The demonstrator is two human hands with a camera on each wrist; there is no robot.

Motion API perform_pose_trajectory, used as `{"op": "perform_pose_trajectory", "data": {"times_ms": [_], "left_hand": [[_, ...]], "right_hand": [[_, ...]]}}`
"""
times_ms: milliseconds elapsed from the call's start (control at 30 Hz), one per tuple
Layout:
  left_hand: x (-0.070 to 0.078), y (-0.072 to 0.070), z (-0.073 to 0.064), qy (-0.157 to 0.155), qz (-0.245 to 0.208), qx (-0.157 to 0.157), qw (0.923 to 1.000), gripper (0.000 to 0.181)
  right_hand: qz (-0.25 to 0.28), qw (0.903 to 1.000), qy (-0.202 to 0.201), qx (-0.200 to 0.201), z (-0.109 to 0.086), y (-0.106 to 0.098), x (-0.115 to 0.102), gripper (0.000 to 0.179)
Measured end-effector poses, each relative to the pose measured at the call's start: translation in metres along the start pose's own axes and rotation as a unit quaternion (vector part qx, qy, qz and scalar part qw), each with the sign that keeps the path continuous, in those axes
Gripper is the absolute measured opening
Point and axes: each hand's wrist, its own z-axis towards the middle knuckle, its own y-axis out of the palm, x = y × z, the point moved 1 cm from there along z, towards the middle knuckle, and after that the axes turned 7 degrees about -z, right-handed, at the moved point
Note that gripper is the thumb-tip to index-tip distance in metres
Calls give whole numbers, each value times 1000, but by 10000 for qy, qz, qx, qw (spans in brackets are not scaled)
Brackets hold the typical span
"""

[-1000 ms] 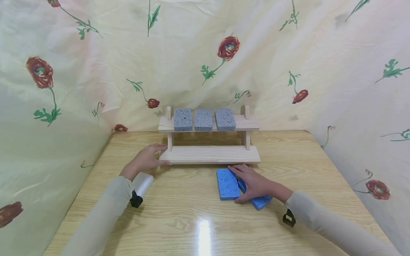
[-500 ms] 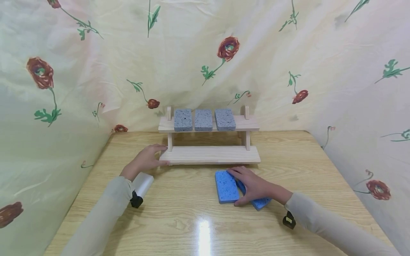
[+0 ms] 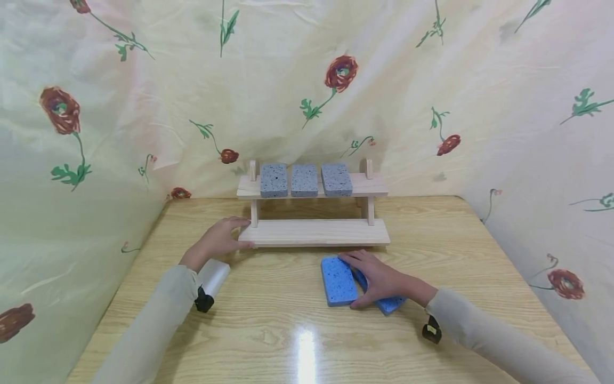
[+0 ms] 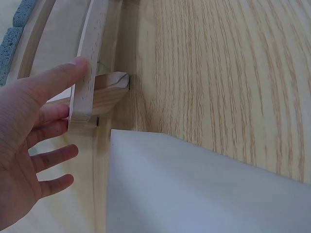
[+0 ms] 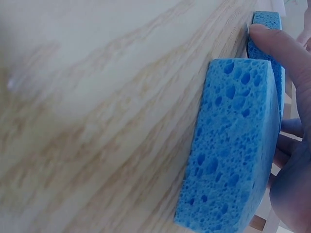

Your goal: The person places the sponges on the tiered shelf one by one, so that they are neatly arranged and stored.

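Observation:
My left hand (image 3: pixel 218 238) pinches the left end of a two-tier wooden shelf (image 3: pixel 314 232); in the left wrist view the thumb lies on the lower board's end, with other fingers behind it and two spread free. My right hand (image 3: pixel 379 277) holds a blue sponge (image 3: pixel 339 281) at its right side, fingers at the far corner and thumb at the near one. A second blue sponge (image 3: pixel 390 304) lies aslant on the table, partly hidden under that hand; in the right wrist view this second sponge (image 5: pixel 228 145) stands large in front.
Three grey speckled sponges (image 3: pixel 304 180) sit in a row on the shelf's upper board. A white flat-sided object (image 3: pixel 214 276) lies under the left wrist. Floral cloth (image 3: pixel 288 96) hangs behind and beside the wooden table (image 3: pixel 268 330).
The right hand and the blue sponge it holds have moved slightly toward the near edge and left, away from the shelf. The left hand has stayed still on the shelf's end.

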Motion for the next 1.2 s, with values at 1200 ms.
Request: {"op": "perform_pose_trajectory", "data": {"times_ms": [1200], "left_hand": [[-1,0,1,-95,-3,-78,9999,71]], "right_hand": [[439,9968,-274,-608,12,-18,-15,110]]}}
